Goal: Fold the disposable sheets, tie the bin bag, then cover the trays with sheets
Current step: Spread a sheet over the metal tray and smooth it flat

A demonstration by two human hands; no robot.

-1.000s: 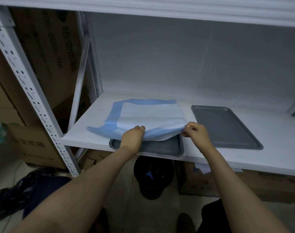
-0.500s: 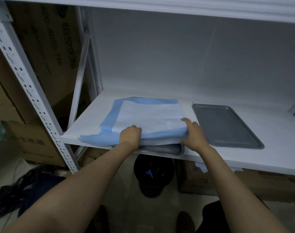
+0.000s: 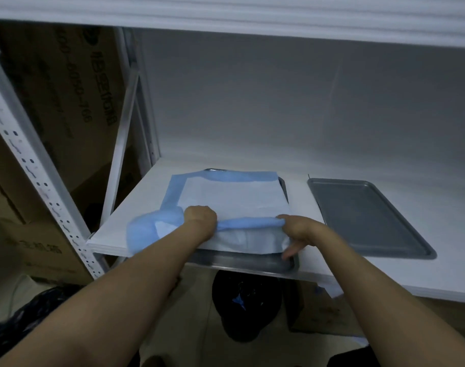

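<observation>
Sheet (image 3: pixel 231 197) now spread farther across left tray (image 3: pixel 242 262), near edge bunched into blue roll. Left hand (image 3: pixel 201 219) fisted on roll, right hand (image 3: pixel 296 229) pinching its other end, both shifted nearer. Right tray (image 3: pixel 369 218) bare, unmoved on shelf (image 3: pixel 300 186).

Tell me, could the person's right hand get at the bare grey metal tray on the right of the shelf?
Probably yes: the bare grey metal tray lies uncovered beside the right hand, nothing between them, though that hand now grips the blue and white disposable sheet.
</observation>
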